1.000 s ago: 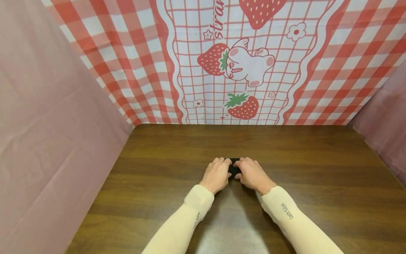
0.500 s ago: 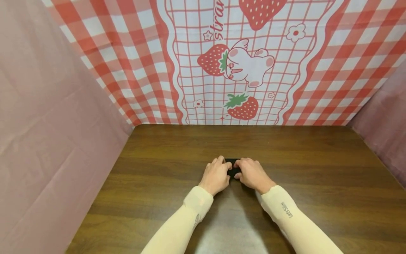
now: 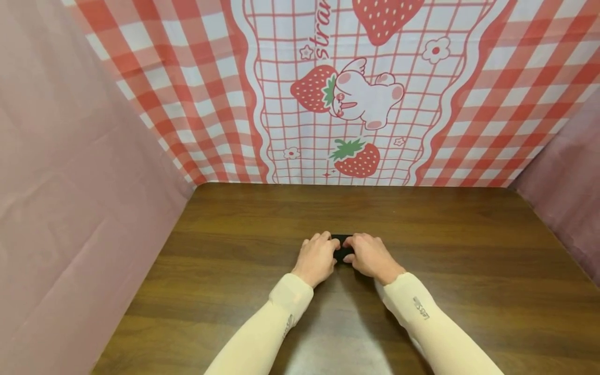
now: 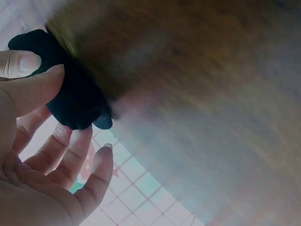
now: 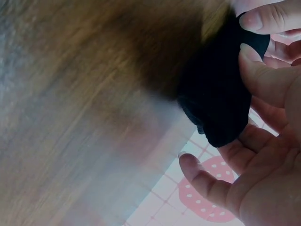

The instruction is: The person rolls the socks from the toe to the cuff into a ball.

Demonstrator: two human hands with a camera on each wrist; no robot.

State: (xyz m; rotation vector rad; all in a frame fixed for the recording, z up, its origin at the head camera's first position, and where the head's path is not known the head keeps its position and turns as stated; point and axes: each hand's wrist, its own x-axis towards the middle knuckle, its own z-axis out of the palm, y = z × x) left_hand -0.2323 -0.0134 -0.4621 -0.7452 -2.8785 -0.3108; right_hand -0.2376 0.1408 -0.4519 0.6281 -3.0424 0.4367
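Observation:
A black sock [image 3: 341, 255], a folded bundle of soft cloth, is between my two hands near the middle of the table. My left hand [image 3: 315, 258] holds its left end. In the left wrist view the thumb lies on the black sock [image 4: 75, 96], with fingers behind it and a small ribbed end sticking out. At the right end my right hand [image 3: 373, 256] pinches the cloth. The right wrist view has the thumb pressed on the black sock [image 5: 214, 89] and fingers underneath, the little finger standing apart. Both thumbs are close together. Most of the sock is covered in the head view.
The brown wooden table [image 3: 234, 291] spreads around both hands. A red-and-white strawberry-print cloth [image 3: 290, 120] hangs along its back edge. Pink cloth [image 3: 84, 198] closes off the left side, and another pink cloth [image 3: 558, 172] the right.
The left fingers have shifted slightly on the sock, with the index finger raised half a second ago and lower now. The right hand keeps nearly the same hold.

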